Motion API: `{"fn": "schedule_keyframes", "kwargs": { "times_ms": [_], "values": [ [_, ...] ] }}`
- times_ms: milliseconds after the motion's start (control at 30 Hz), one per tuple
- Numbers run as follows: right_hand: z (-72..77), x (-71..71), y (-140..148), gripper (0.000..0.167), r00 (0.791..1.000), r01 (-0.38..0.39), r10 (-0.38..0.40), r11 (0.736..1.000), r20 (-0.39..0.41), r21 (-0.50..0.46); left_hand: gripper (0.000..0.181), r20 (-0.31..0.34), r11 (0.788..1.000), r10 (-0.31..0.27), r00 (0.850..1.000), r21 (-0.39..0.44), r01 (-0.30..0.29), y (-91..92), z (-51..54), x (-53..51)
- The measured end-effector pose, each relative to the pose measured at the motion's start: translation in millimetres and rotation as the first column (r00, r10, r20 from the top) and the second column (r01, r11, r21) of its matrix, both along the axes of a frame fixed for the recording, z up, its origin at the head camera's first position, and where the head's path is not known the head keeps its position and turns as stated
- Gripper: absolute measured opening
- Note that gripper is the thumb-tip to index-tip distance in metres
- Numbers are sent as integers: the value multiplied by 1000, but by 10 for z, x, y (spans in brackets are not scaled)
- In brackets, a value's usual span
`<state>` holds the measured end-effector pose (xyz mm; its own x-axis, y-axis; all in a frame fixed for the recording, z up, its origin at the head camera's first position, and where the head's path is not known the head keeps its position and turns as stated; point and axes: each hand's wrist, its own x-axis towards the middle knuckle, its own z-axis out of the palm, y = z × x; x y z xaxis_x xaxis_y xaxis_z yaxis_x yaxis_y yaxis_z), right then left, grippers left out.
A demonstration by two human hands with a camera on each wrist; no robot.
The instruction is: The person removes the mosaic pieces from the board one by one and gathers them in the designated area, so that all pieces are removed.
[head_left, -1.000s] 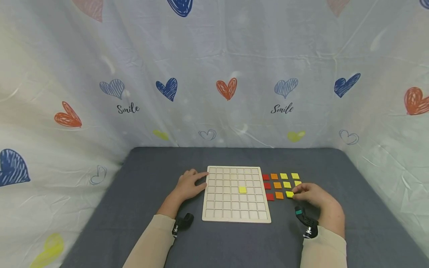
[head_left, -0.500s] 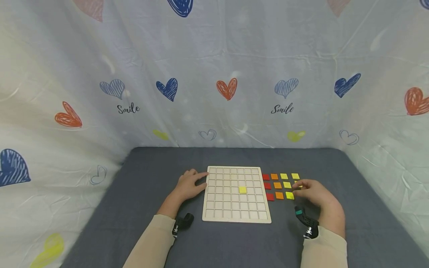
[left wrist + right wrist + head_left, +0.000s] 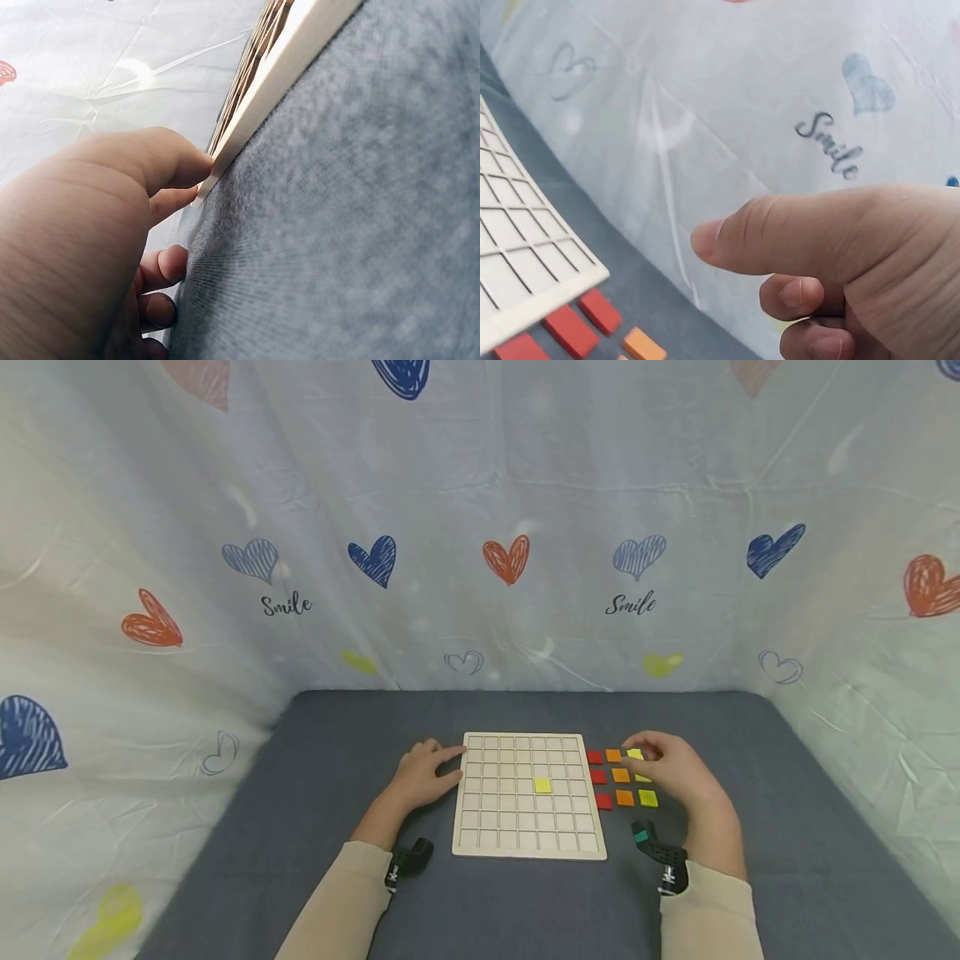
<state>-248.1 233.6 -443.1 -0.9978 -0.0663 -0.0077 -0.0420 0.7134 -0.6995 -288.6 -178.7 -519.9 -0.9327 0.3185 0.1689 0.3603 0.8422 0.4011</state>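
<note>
A light wooden grid board lies on the dark cloth, with one yellow tile in a cell right of its middle. My left hand rests beside the board's left edge; its thumb and forefinger touch that edge, as the left wrist view also shows for the wooden rim. My right hand hovers over the far end of the tile rows, thumb and forefinger apart. Between those fingers a yellow tile shows. No held tile shows in the right wrist view, where the thumb hides the forefinger.
Right of the board lie red tiles, orange tiles and yellow tiles in columns; my right hand covers some. A white curtain printed with hearts hangs behind the table.
My right hand lets go of the near yellow tile, lifts, and moves left and away from me over the far tiles. My left hand stays at the board's edge.
</note>
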Motion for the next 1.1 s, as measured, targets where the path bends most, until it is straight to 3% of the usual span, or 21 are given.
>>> {"fn": "schedule_keyframes", "kwargs": {
  "times_ms": [300, 700, 933, 1000, 1033, 1100],
  "values": [
    [4, -81, -309, 37, 999, -46, 46, 999, -8, -21, 47, -2, 1000, 0, 1000, 3, 0, 1, 1, 11],
    [-116, -114, -726, 32, 982, -188, 187, 982, 15, 2, 47, -6, 1000, 1, 1000, 6, -1, -1, 0, 10],
    [-237, -113, -962, 30, 976, -214, 208, 966, 60, 145, 47, 1, 1000, 8, 1000, 3, -8, 1, 1, 19],
    [-257, -107, -1006, 10, 974, -227, 219, 956, 63, 187, 47, 2, 1000, 9, 1000, 4, -9, 4, 4, 21],
    [-262, -103, -1024, 10, 973, -231, 224, 953, 58, 198, 47, 3, 1000, 9, 1000, 3, -9, 5, 7, 21],
    [-267, -95, -1054, 31, 970, -241, 236, 950, 50, 197, 47, 2, 1000, 7, 1000, 4, -7, 6, 9, 21]
  ]
}}
